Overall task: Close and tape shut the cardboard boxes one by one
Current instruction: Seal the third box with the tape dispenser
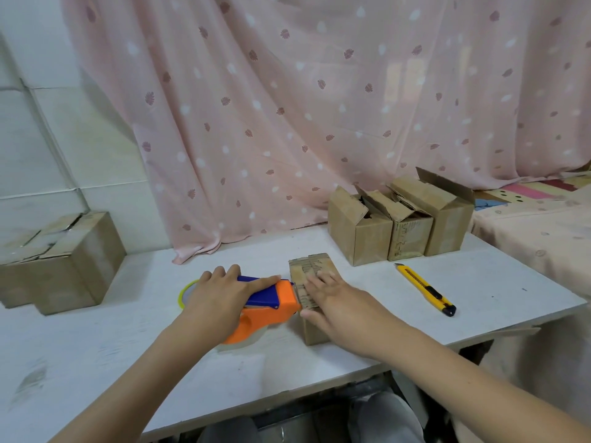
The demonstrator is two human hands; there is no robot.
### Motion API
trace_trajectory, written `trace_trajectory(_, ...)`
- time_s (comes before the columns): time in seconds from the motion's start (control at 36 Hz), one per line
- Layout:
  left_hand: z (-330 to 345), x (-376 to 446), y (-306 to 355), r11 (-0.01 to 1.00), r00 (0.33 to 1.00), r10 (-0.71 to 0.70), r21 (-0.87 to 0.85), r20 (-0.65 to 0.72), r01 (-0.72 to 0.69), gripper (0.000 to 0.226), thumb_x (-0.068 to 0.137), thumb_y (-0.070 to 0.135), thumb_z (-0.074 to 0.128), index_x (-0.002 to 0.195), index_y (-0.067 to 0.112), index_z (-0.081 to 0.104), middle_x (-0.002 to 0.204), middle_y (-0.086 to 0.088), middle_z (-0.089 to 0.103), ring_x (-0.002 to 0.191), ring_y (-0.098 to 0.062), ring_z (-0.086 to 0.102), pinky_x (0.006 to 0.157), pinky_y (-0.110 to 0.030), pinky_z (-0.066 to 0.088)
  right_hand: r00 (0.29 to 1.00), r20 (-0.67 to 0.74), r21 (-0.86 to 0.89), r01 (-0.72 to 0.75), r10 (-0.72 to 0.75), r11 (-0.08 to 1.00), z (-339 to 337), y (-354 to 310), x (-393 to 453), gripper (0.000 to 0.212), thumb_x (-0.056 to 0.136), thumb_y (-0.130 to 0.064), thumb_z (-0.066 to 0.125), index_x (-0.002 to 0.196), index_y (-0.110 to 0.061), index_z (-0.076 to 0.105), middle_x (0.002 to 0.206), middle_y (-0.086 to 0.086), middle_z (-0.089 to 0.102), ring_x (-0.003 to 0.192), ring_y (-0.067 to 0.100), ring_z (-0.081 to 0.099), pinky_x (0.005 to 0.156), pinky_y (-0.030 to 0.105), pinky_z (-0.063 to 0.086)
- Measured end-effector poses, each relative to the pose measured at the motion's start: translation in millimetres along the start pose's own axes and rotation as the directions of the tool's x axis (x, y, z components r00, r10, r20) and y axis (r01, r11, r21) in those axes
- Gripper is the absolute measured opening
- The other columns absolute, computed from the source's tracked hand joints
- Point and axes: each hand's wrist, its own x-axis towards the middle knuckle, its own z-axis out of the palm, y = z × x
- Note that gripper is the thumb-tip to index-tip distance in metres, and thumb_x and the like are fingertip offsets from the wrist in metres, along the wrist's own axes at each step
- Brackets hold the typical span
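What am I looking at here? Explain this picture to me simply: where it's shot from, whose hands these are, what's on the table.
The single picture comes from a camera worn on a person's head, looking down at their own hands. The left hand grips an orange and blue tape dispenser. The right hand lies flat on a small cardboard box, holding its top shut. On the white table there are also a yellow utility knife, three open boxes at the back, and a bigger box at far left.
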Motion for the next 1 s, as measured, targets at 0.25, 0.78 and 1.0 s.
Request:
trace_trajectory(0.25,3.9,0.6,-1.1,0.999,0.999,0.036,0.017,-0.040,-0.035,0.081,0.098,0.024,0.046,0.149,0.058,-0.007,0.120,-0.003,0.045,0.107,-0.025,0.047,0.086,-0.034,0.036,0.999,-0.047,-0.079,0.024,-0.028,0.997,8.9,4.9,12.2,0.090,0.091,-0.067,-0.005,0.159,-0.009,0.007,0.168,0.007,0.003,0.154,0.018,-0.002,0.110,0.022,-0.011)
trace_trajectory(0.78,30.0,-22.7,-30.5,0.997,0.967,0.036,-0.057,-0.251,-0.052,0.113,0.057,0.021,0.086,0.150,0.047,0.029,0.078,0.001,0.050,0.062,-0.017,0.040,0.059,-0.028,0.031,0.966,-0.259,-0.277,-0.087,0.013,0.957,37.7,5.7,13.4,0.079,0.106,-0.048,0.005,0.121,-0.010,0.072,0.124,0.007,0.070,0.113,0.019,0.068,0.099,0.031,0.037)
trace_trajectory(1.0,27.0,-36.4,-41.2,0.997,0.968,-0.013,-0.073,-0.250,-0.006,0.105,0.059,0.020,0.084,0.149,0.046,0.036,0.079,0.000,0.051,0.062,-0.018,0.044,0.061,-0.030,0.037,0.981,-0.184,-0.267,-0.109,0.061,0.958,37.9,2.8,12.3,0.073,0.103,-0.050,0.015,0.121,-0.008,0.072,0.124,0.008,0.070,0.114,0.020,0.068,0.100,0.033,0.037)
